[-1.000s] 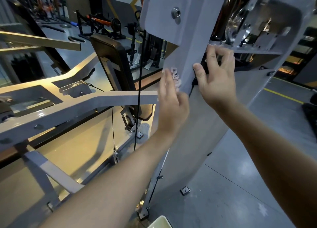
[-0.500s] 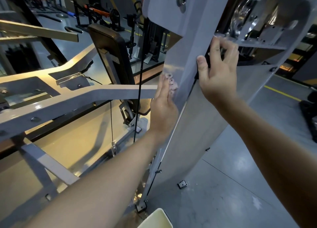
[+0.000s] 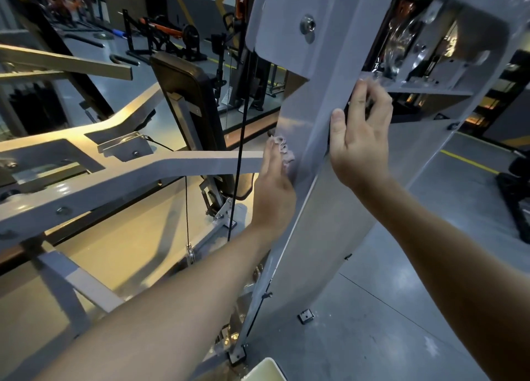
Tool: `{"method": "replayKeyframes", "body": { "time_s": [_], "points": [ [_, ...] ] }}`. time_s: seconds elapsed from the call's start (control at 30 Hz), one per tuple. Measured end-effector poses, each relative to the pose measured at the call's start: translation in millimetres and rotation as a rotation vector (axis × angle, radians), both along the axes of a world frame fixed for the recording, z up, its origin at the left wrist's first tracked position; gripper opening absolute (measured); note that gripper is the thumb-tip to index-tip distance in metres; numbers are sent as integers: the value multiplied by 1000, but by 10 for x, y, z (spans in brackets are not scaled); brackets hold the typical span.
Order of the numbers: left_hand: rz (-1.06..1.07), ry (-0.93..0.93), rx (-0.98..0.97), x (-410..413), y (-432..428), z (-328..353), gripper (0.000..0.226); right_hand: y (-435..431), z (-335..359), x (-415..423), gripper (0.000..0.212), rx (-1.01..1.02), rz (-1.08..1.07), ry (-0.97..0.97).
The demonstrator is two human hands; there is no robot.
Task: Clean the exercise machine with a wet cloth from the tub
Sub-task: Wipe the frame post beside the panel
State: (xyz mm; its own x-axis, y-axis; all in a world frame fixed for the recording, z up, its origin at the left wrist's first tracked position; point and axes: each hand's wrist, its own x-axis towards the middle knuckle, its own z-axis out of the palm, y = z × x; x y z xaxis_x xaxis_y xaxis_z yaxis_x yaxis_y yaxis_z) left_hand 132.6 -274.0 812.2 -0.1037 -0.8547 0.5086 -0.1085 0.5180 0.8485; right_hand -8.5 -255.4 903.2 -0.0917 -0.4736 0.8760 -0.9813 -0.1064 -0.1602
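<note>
A gym with a polished grey floor [image 3: 401, 309] crossed by a yellow line [image 3: 470, 161] at the far right. The racks and machines at the far left are too dark and small to make out. The exercise machine [image 3: 143, 177] fills the near view. Its pale frame arms reach left and its upright column [image 3: 312, 99] rises in the middle, cut off at the top. A black back pad [image 3: 186, 99] stands behind the arms, and a black cable [image 3: 243, 108] hangs just left of the column. Shiny parts show through the opening at the column's upper right, blurred by glare.

The cloth [image 3: 285, 151] is mostly hidden, with only a crumpled pale fringe showing past the fingers of the left hand [image 3: 272, 188]. That hand lies flat with straight fingers and presses the cloth against the column's left face. The right hand [image 3: 358, 142] grips the column's right edge a little higher, its thumb on the front face and its fingers curled round the edge. The hands are near each other but apart, with the column between them.

The tub [image 3: 266, 370] sits near the column's foot at the bottom edge. Only a pale corner is in view, and its contents cannot be seen.
</note>
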Motion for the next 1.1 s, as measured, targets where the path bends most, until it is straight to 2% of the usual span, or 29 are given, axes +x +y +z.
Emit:
{"method": "replayKeyframes", "body": {
  "time_s": [0.07, 0.17, 0.23, 0.3, 0.37, 0.43, 0.5, 0.63, 0.7, 0.77, 0.93, 1.0, 1.1],
  "points": [
    [-13, 13, 47, -10, -94, 91, 64, -7, 2, 8, 58, 2, -14, 13],
    [11, 106, -83, -55, -255, 560, 56, -19, -1, 10, 58, 10, -33, 22],
    [-15, 117, -171, -69, -278, 716, 58, -31, -10, 18, 57, 6, -52, 20],
    [-39, 97, -145, -49, -243, 552, 69, -45, -25, 26, 57, 2, -58, 15],
    [-44, 24, -1, -13, -194, 160, 77, -47, -15, 29, 57, 8, -62, 16],
    [-20, -67, 120, 5, -99, -260, 80, -29, -9, 27, 58, 41, -71, 8],
    [-8, -78, 157, -1, -10, -439, 79, -1, -8, 47, 61, 73, -73, 2],
    [4, 8, 25, -31, -17, -65, 61, 28, -14, 77, 64, 108, -86, -19],
    [-33, 11, -88, -38, -78, 127, 64, 29, -2, 81, 64, 122, -102, -31],
    [-70, -5, -153, -35, -120, 23, 67, 7, -13, 88, 64, 114, -105, -36],
    [-113, 20, -35, 28, 134, -722, 61, -103, -85, 124, 66, 34, -97, -53],
    [-125, 77, -23, 25, 160, -681, 55, -148, -116, 137, 68, -12, -99, -73],
    [-91, 130, -180, -19, 27, -291, 54, -226, -145, 135, 68, -104, -70, -78]
  ]
}}
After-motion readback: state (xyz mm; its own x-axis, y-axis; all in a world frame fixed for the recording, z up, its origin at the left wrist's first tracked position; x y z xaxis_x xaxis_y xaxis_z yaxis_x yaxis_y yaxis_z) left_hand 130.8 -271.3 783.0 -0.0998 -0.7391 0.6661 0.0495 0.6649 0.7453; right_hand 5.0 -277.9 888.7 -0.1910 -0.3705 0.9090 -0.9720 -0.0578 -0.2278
